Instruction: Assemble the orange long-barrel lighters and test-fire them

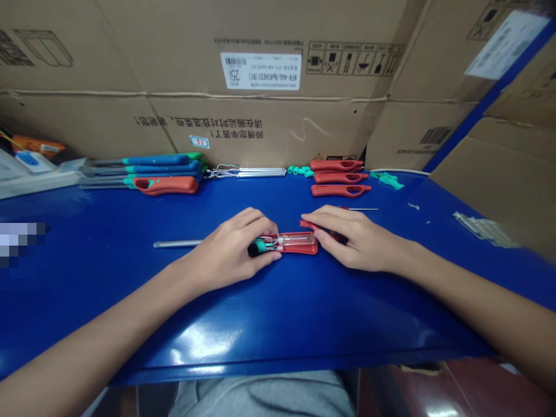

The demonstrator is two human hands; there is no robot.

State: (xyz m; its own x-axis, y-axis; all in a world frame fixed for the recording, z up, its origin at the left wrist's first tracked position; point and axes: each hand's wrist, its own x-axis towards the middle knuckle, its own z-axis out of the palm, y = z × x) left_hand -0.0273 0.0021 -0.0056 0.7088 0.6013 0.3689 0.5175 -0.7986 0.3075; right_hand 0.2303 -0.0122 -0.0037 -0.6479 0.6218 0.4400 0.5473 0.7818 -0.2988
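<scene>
My left hand [238, 240] is closed round an open red lighter handle [299, 251] on the blue table. A clear fuel tank [297, 239] lies inside that handle, and a green part with a black end [257, 248] shows between my thumb and fingers. From the far side of this hand a long metal tube [178, 244] points left. Just right of the handle, my right hand [360, 238] pinches a red shell piece [306, 224] by its end; the palm covers most of it. Behind my right fingers lies a thin screwdriver [365, 209], partly hidden.
Several long lighters [167, 185] are stacked at the back left. Along the back lie metal tubes [263, 172], red handle shells [339, 190] and green parts [388, 179]. Pale strips [484, 230] lie at the right. Cardboard [278, 110] walls the rear.
</scene>
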